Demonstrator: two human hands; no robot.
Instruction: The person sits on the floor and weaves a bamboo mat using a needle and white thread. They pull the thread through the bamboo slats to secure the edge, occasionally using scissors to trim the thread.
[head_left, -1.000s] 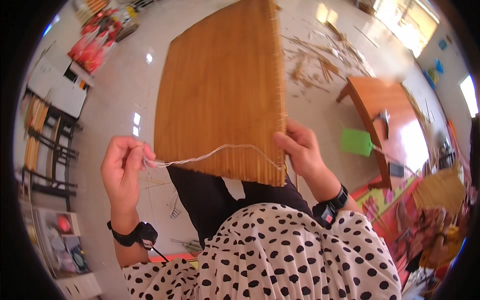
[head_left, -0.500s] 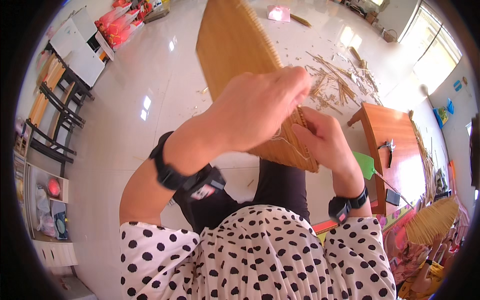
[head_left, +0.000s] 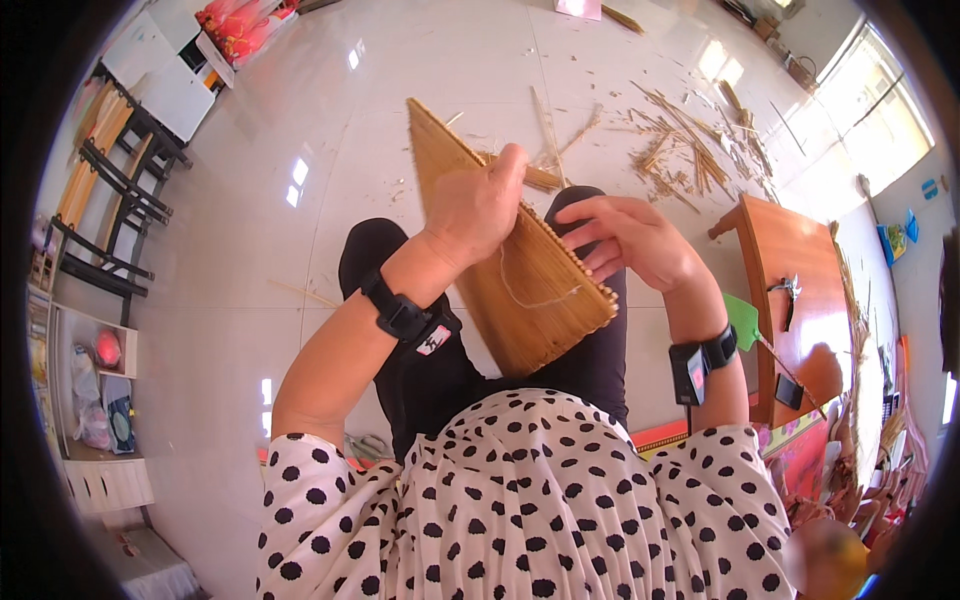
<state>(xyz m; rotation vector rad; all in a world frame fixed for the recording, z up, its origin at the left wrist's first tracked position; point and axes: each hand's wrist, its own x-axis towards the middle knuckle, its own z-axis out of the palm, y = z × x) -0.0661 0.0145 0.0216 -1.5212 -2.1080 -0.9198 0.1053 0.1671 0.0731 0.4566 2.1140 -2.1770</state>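
A flat brown panel of woven straw-like strips (head_left: pixel 530 330) stands tilted between my black-clad thighs, with stitching along its right edge. My left hand (head_left: pixel 478 205) grips that edge at about its middle, fingers wrapped round it. A thin pale thread (head_left: pixel 535 303) hangs in a loop over the panel's face below this hand; whether fingers pinch it is hidden. My right hand (head_left: pixel 635 245) is raised just right of the edge, fingers spread and apart, with nothing visible held in it.
At right are a wooden table (head_left: pixel 775 250) with pliers (head_left: pixel 790 300), a dark phone (head_left: pixel 788 390) and a green fly swatter (head_left: pixel 741 320). Straw scraps (head_left: pixel 680 145) litter the floor ahead. Scissors (head_left: pixel 368 447) lie behind my left leg; benches (head_left: pixel 95 160) and shelves (head_left: pixel 90 390) line the left.
The panel has swung down and tilted diagonally. My left hand crossed from the thread's end at left to the panel's edge. My right hand has let go and spread its fingers.
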